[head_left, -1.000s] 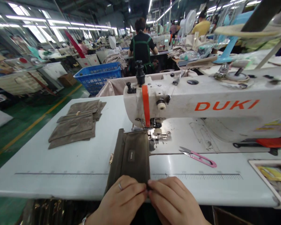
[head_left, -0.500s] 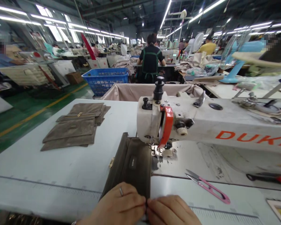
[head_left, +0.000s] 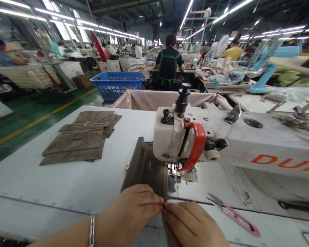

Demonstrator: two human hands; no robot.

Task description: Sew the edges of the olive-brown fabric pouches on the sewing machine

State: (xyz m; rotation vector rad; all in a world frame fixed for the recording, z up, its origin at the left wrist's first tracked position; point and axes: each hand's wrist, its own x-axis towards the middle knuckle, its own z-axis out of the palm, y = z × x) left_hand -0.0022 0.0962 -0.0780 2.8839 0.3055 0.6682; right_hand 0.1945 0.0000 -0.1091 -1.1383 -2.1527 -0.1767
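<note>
A dark olive-brown wallet-like piece [head_left: 144, 171] with a small label and a gold clasp lies flat, its right edge under the presser foot [head_left: 174, 168] of a white sewing machine [head_left: 167, 133]. My left hand [head_left: 134, 212], with a ring and a bracelet, pinches the near end of that right edge. Close against it, my right hand [head_left: 193, 223] pinches the same edge between thumb and fingers. The fingertips of both hands almost meet. Pink-handled thread snips [head_left: 237, 216] rest on the table to the right of my right hand.
Several similar brown pieces [head_left: 79, 137] are stacked on the white table [head_left: 54, 181] at left. Behind stand a fabric-lined bin [head_left: 144, 99] and a blue basket [head_left: 117, 85]. A co-worker [head_left: 168, 61] sits ahead with their back turned. A blue fan [head_left: 264, 75] stands at right.
Both hands and the brown piece have moved forward, away from me, with the piece going further under the machine head. The view has shifted slightly. Both hands keep their pinch.
</note>
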